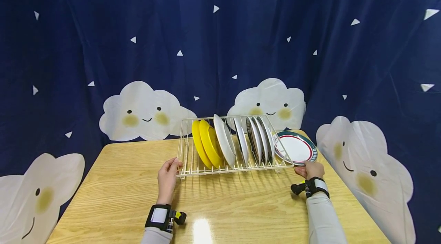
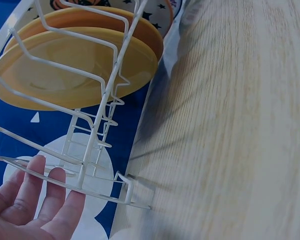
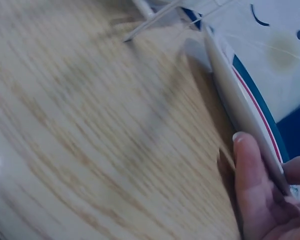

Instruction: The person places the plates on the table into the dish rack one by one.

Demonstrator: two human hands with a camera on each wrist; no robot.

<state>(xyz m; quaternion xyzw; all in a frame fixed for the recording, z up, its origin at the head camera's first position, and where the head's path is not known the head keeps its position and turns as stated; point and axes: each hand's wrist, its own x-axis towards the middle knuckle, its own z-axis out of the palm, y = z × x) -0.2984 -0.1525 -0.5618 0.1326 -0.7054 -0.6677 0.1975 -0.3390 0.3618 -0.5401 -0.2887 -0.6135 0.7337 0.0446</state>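
A white wire dish rack (image 1: 201, 174) stands on the table with several plates upright in it. My left hand (image 1: 167, 179) holds its left end; in the left wrist view the fingers (image 2: 27, 197) curl around the end wire. Flat to the right of the rack is an oval white plate (image 1: 296, 148) with a green rim and a red ring. My right hand (image 1: 314, 170) pinches that plate's near edge. In the right wrist view the thumb and fingers lie on either side of the rim, and the plate (image 3: 235, 95) looks slightly tilted off the table.
In the rack stand two yellow plates (image 1: 211, 144), a deeper white plate (image 1: 224, 140) and several dark-patterned plates (image 1: 255, 140) to the right. The wooden table (image 1: 234, 205) spreads out in front. A dark blue curtain (image 1: 155, 25) with clouds hangs right behind the table.
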